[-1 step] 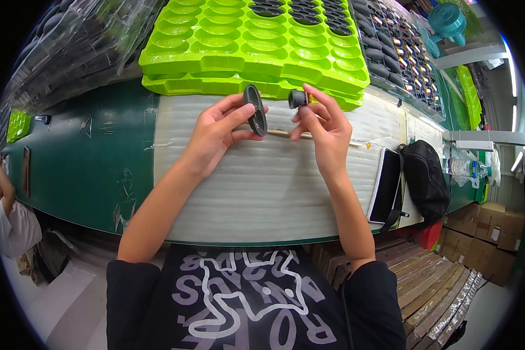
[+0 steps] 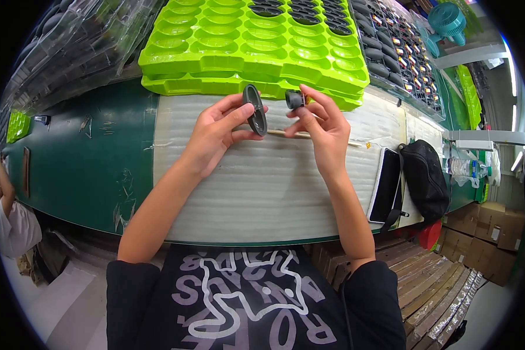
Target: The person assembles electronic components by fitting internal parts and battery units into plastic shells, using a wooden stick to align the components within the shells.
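My left hand (image 2: 214, 133) is closed on a dark oval shell (image 2: 259, 121), its thumb on the near face and its hollow side turned to the right. The shell stands nearly upright above the white foam mat (image 2: 245, 192). To its right, my right hand (image 2: 329, 135) pinches a small dark round part (image 2: 293, 99) between thumb and fingertips. A bit of orange-brown shows at the part's back, by the fingers. The two pieces are apart. Below both hands a thin pale stick (image 2: 279, 133) lies across the mat, partly hidden by the right fingers.
Stacked lime-green trays (image 2: 210, 61) with oval hollows stand just beyond my hands, some hollows filled with dark ovals. Clear trays (image 2: 385, 52) of dark parts sit at the right. A phone-like black slab (image 2: 385, 186) and black pouch (image 2: 426, 181) lie at the mat's right. Another person (image 2: 16, 227) is far left.
My right hand has shifted slightly left with the small round part, closer to the oval shell. My left hand looks still.
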`<state>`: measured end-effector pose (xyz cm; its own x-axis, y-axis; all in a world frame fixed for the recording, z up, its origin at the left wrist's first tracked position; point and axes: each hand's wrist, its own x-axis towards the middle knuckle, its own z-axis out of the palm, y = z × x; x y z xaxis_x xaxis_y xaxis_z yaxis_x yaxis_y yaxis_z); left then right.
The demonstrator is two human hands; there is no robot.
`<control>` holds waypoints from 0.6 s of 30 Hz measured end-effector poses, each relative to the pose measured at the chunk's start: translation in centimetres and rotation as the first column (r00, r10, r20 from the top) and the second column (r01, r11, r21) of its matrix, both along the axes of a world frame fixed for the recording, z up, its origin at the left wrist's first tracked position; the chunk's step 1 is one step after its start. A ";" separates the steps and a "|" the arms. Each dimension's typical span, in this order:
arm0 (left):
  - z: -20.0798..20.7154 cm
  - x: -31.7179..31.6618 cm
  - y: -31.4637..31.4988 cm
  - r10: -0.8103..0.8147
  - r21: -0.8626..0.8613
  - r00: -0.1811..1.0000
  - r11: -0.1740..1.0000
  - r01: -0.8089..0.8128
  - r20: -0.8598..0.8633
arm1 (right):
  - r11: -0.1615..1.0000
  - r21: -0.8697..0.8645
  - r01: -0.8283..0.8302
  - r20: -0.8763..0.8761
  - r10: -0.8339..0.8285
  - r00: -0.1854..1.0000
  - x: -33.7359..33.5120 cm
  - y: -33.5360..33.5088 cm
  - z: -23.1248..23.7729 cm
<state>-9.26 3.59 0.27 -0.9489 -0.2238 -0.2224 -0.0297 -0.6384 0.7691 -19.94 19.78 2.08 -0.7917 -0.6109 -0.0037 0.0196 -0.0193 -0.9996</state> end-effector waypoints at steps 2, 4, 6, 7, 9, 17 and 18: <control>0.1 0.0 0.0 0.008 0.017 1.000 1.000 -0.008 -0.010 | 0.995 -0.087 -0.051 0.059 0.056 0.997 0.0 -0.1 -0.3; 0.3 0.0 0.1 0.017 0.032 1.000 0.999 -0.017 -0.018 | 0.984 -0.081 -0.156 -0.067 0.151 0.986 0.0 -0.1 -0.8; 0.3 -0.1 0.2 0.014 -0.006 1.000 1.000 -0.014 -0.019 | 0.984 -0.080 -0.160 -0.083 0.153 0.985 0.2 -0.1 -0.8; 0.3 0.0 0.2 0.016 -0.007 1.000 1.000 -0.016 -0.018 | 0.983 -0.021 -0.183 -0.207 0.175 0.962 0.3 -0.1 -0.7; 0.1 0.1 0.1 -0.021 0.002 1.000 1.000 0.021 -0.017 | 0.970 0.134 -0.203 -0.404 0.241 0.882 0.1 0.1 -0.6; -0.1 0.2 0.0 -0.059 -0.004 0.998 0.998 0.059 0.029 | 0.971 0.215 -0.102 -0.483 0.197 0.853 0.4 0.1 -0.6; 0.0 0.1 0.0 -0.051 0.016 0.998 0.999 0.050 0.023 | 0.975 0.200 -0.092 -0.491 0.181 0.852 0.4 0.1 -0.6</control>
